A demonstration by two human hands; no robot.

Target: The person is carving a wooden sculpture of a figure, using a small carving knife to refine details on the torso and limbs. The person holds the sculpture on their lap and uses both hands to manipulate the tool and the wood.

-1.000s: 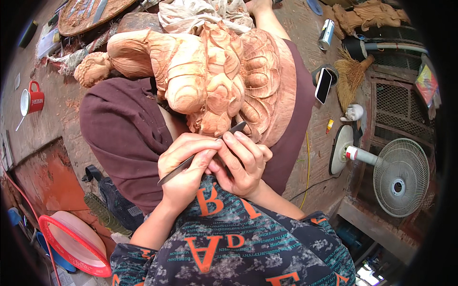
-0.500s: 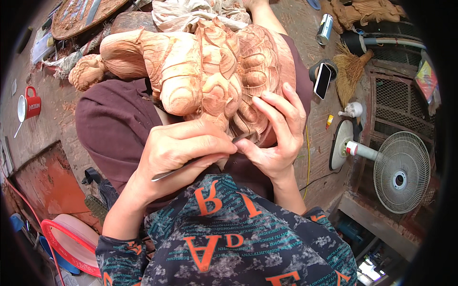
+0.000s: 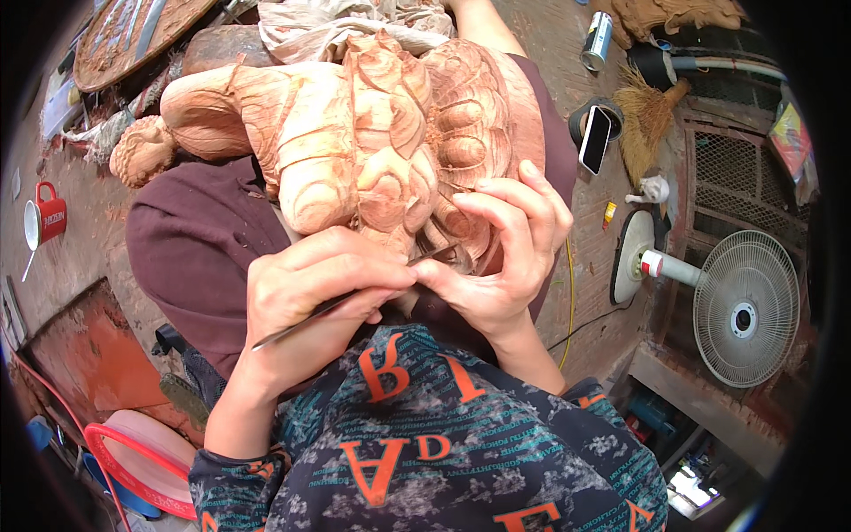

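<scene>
A pale reddish wood carving [image 3: 315, 146] with folds, scrolls and rounded lobes rests across my lap, over dark maroon trousers. My left hand [image 3: 324, 279] is closed around a thin metal carving chisel [image 3: 292, 328]. The chisel's rear end sticks out beneath the palm, while its front meets the near lower part of the carving. My right hand [image 3: 505, 257] curves with its fingers apart along the carving's right side, fingertips on the wood. Its thumb touches the chisel near the front. The exact cutting edge is hard to make out between the hands.
Flat tools lie on a wooden board [image 3: 133, 44] at the far left, beside a bunched cloth [image 3: 355, 27]. A red mug [image 3: 49, 217] is on the left. On the right are a phone [image 3: 596, 140], a can [image 3: 597, 40], a straw broom [image 3: 643, 124] and a fan [image 3: 745, 310].
The carving and both hands have shifted slightly left in view. The chisel's rear end points a little lower. My grip on it stays the same.
</scene>
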